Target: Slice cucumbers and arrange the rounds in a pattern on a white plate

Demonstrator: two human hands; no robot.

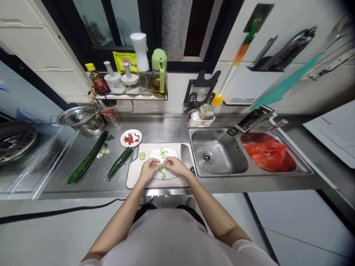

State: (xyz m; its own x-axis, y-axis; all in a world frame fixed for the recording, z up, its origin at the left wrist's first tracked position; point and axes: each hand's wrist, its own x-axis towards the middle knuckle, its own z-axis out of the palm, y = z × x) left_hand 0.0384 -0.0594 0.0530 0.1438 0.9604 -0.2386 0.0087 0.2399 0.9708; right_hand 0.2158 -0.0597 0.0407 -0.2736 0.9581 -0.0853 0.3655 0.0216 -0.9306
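My left hand [149, 168] and my right hand [174, 165] meet over a white plate [172, 175] that lies on a pale cutting board [133, 171]. Both hands have their fingers pinched together on a thin cucumber slice [159, 163] held between them. More cucumber slices [163, 152] lie on the far part of the plate, one slice [142, 156] on the board, and others [162, 173] just under my hands. A knife blade [185, 154] rests on the board's right side.
Two cucumbers [88, 157] [120, 162] and loose slices [103, 152] lie left of the board. A small dish of red chilli bits [131, 137] sits behind. A steel pot [82, 119], a condiment shelf [130, 96] and a sink [219, 155] with a red bag [266, 153] surround the board.
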